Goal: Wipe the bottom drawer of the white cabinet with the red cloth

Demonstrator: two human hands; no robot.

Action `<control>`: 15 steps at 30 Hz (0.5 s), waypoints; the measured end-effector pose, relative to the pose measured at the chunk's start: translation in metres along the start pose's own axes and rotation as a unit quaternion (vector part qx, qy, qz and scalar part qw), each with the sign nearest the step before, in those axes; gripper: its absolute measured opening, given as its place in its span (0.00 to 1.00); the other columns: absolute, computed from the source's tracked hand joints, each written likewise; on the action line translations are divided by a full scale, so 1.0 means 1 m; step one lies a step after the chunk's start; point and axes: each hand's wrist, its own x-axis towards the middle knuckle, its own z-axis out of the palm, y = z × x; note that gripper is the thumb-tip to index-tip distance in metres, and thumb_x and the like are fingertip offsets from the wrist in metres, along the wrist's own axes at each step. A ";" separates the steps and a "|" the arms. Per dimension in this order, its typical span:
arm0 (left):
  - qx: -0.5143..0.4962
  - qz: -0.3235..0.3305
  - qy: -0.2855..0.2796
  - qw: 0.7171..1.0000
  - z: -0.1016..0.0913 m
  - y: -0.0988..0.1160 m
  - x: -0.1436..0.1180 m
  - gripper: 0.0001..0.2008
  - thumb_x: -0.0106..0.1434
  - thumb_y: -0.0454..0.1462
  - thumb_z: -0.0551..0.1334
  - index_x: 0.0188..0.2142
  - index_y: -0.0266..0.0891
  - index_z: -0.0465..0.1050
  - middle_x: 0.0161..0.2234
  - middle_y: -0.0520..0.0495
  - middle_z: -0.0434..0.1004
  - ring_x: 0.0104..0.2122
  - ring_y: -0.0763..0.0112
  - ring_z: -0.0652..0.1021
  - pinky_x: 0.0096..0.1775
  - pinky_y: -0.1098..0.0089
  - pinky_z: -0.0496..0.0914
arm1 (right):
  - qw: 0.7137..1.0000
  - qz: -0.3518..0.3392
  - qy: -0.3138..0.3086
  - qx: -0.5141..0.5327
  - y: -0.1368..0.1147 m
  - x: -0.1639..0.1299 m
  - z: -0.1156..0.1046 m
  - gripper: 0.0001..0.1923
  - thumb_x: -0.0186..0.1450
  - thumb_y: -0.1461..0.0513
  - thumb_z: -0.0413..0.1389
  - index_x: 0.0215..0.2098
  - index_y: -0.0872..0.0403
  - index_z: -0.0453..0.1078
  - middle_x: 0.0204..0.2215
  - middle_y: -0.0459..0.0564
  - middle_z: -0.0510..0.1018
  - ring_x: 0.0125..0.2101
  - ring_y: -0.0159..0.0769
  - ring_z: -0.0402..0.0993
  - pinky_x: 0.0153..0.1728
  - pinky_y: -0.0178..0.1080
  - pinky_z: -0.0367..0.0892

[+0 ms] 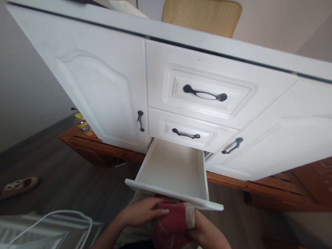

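A red cloth with a pale edge band is bunched low in the view, just in front of the pulled-out drawer. My left hand grips its upper left part, thumb on top and the other fingers partly hidden. From the right, my right hand holds the cloth near the pale band, its fingers mostly behind the fabric. Both hands are close to the outer side of the drawer front, and the cloth hides part of it. The drawer's white bottom and side walls are visible.
Above the open drawer are two closed drawers with dark handles, flanked by white cabinet doors. A yellow-capped bottle stands on a wooden ledge at left. A slipper lies on the floor. A white cable loops at lower left.
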 end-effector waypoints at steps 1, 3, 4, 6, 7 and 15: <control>-0.044 0.002 0.003 0.999 -0.006 -0.006 -0.001 0.25 0.71 0.55 0.59 0.64 0.55 0.74 0.65 0.53 0.76 0.65 0.55 0.73 0.69 0.54 0.62 | 1.000 -0.006 0.018 -0.021 -0.008 0.000 -0.007 0.26 0.59 0.58 0.69 0.56 0.49 0.80 0.54 0.56 0.83 0.58 0.57 0.76 0.66 0.58 0.62; -0.154 -0.001 -0.003 0.988 -0.014 -0.028 0.000 0.26 0.71 0.56 0.58 0.60 0.49 0.78 0.60 0.49 0.80 0.62 0.55 0.76 0.68 0.53 0.63 | 0.996 -0.027 0.085 -0.008 -0.020 0.005 -0.020 0.25 0.58 0.55 0.70 0.53 0.52 0.81 0.51 0.58 0.85 0.53 0.56 0.79 0.62 0.58 0.67; -0.215 -0.008 -0.022 0.976 -0.016 -0.043 0.001 0.27 0.71 0.57 0.57 0.58 0.45 0.80 0.57 0.47 0.83 0.60 0.54 0.78 0.67 0.52 0.64 | 0.991 -0.037 0.125 0.028 -0.024 0.011 -0.025 0.25 0.57 0.53 0.72 0.51 0.52 0.81 0.48 0.58 0.86 0.50 0.55 0.81 0.60 0.58 0.70; -0.297 -0.034 -0.097 0.949 -0.012 -0.077 0.006 0.29 0.71 0.58 0.56 0.55 0.41 0.81 0.52 0.42 0.86 0.56 0.52 0.81 0.65 0.50 0.67 | 0.975 -0.045 0.188 0.108 -0.029 0.027 -0.035 0.28 0.54 0.51 0.73 0.50 0.54 0.80 0.45 0.59 0.86 0.47 0.55 0.82 0.57 0.58 0.72; -0.313 -0.053 -0.140 0.938 -0.007 -0.094 0.009 0.29 0.71 0.58 0.57 0.55 0.41 0.81 0.52 0.41 0.86 0.56 0.51 0.81 0.65 0.48 0.66 | 0.969 -0.042 0.205 0.134 -0.031 0.037 -0.042 0.30 0.53 0.51 0.74 0.50 0.54 0.79 0.43 0.59 0.87 0.46 0.54 0.83 0.55 0.58 0.73; -0.483 -0.071 -0.164 0.857 0.024 -0.165 0.040 0.27 0.69 0.56 0.59 0.63 0.52 0.71 0.67 0.41 0.72 0.61 0.47 0.78 0.62 0.38 0.67 | 0.933 -0.059 0.178 -0.306 -0.041 0.158 -0.109 0.14 0.62 0.62 0.56 0.42 0.61 0.78 0.35 0.58 0.86 0.38 0.48 0.82 0.46 0.52 0.76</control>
